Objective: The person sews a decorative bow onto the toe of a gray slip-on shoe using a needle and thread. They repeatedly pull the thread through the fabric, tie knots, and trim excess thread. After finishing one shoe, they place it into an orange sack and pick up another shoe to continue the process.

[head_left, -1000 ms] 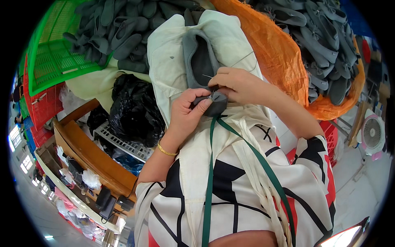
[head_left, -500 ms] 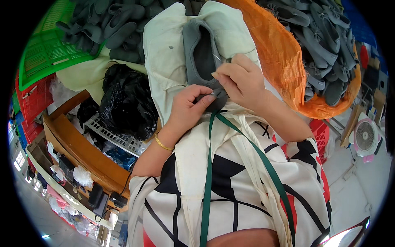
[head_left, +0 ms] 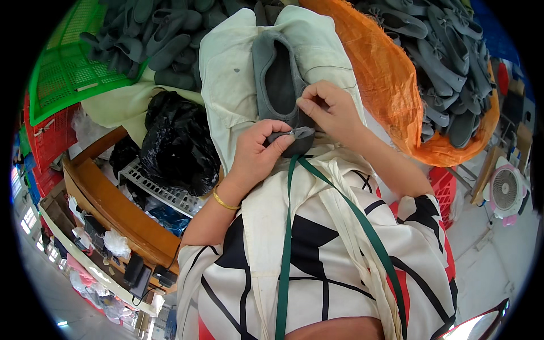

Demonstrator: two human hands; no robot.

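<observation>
A grey slip-on shoe (head_left: 262, 85) rests on the pale cloth (head_left: 226, 79) over my lap, its opening facing up and its toe toward me. My left hand (head_left: 256, 150) is closed at the toe, with thumb and forefinger pinching a small grey strip or bow (head_left: 300, 134) on the shoe. Just to the right of the shoe's opening, my right hand (head_left: 334, 111) has its thumb and fingers drawn together in a pinch. What those fingertips hold is too small to make out. A thin dark thread (head_left: 334, 67) curves over the cloth above that hand.
Many grey shoes lie heaped at the far left (head_left: 170, 42) and in an orange sack (head_left: 391, 85) at right. On the left are a green basket (head_left: 68, 79), a black plastic bag (head_left: 178, 147) and a wooden drawer (head_left: 122, 204). A fan (head_left: 506, 187) stands at far right.
My right hand has come down slightly toward the shoe's toe, and the shiny thin thing near its fingers no longer shows. My left hand keeps its pinch at the toe.
</observation>
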